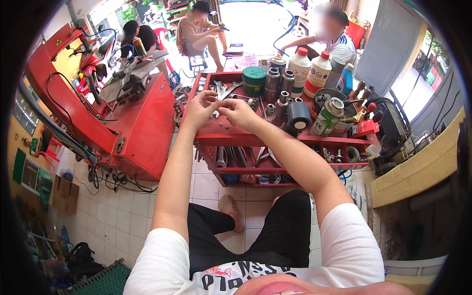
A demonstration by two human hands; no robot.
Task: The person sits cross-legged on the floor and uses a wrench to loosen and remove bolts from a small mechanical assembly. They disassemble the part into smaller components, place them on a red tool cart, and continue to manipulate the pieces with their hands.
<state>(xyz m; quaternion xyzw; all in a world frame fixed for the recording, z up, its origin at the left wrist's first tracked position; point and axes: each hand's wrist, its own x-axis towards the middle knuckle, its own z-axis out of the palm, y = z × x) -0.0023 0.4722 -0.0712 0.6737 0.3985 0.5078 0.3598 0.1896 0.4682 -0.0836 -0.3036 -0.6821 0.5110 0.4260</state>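
Above the left part of a red tool cart (290,138), my two hands meet with their fingertips together. My left hand (199,110) is closed in a pinch, and whatever lies between its fingers is too small to make out. Touching it from the right, my right hand (240,113) is pinched too, its contents likewise hidden. A few small nuts (221,124) lie on the red tray just below the hands. Right behind them rest metal wrenches (229,90). A green round tub (253,80) stands beyond my right hand.
Sockets (272,84), white bottles with red caps (298,69), a spray can (328,117) and a dark cylinder (298,118) crowd the cart's right side. Tools fill its lower shelf. A red machine (147,128) stands at left. Several people sit beyond the cart.
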